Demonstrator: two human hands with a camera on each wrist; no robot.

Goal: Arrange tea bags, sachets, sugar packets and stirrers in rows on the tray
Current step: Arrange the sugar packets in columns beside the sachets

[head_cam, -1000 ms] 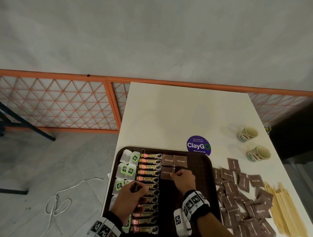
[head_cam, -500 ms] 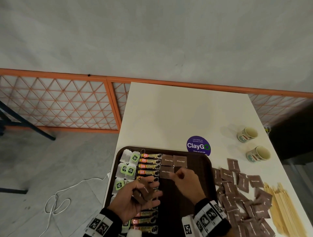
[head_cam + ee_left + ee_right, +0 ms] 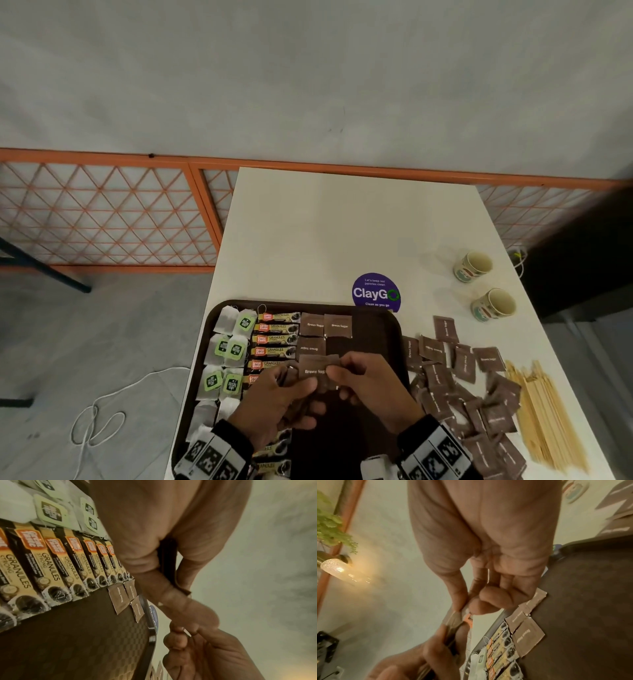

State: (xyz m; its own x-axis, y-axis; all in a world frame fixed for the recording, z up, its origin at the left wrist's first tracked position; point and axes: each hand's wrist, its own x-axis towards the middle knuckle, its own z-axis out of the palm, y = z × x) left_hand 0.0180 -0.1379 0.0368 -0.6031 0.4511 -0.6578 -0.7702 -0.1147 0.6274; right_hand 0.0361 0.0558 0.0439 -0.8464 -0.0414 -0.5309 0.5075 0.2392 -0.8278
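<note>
While both hands work above the near half of the brown tray, the left hand is curled round a small stack of brown sugar packets, and the right hand pinches one brown sugar packet by its edge between thumb and forefinger, its other fingers loosely bent; the pinched packet is off the tray floor, printed face up, and appears to be leaving the stack; the step in hand is judged to be laying it as the fourth packet of the sugar block. Good practice would be to peel a single packet cleanly so that no second one clings to it, then to carry it forward and lay it flat; beyond the hands lie three placed sugar packets, two side by side at the far rim and one below the left of these; the open place to the right of that third packet seems the proper target; edges should meet without overlap. Left of these, the coffee granule sachets run in a column, with green-tagged tea bags in two columns further left; neither should be nudged. Off the tray to the right, loose sugar packets and wooden stirrers await; further off stand two cups.
</note>
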